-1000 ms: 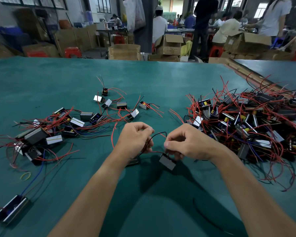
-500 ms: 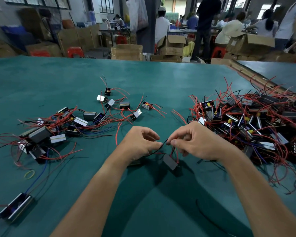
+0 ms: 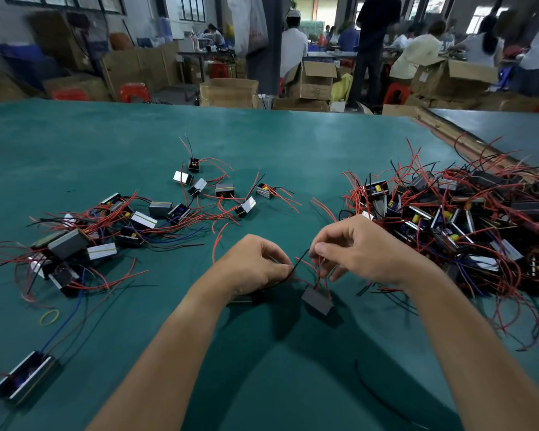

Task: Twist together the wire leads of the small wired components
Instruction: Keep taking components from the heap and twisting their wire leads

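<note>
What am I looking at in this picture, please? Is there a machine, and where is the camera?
There is no machine here: a person works with two bare hands. The camera sits on the person's head and looks forward and down, so you see the work as the person sees it. On the green table lie many small wired components: a big pile on the right, a looser group on the left, and also a yellow rubber band. The left hand pinches a black wire. The right hand pinches the red leads of a small grey component below it.
</note>
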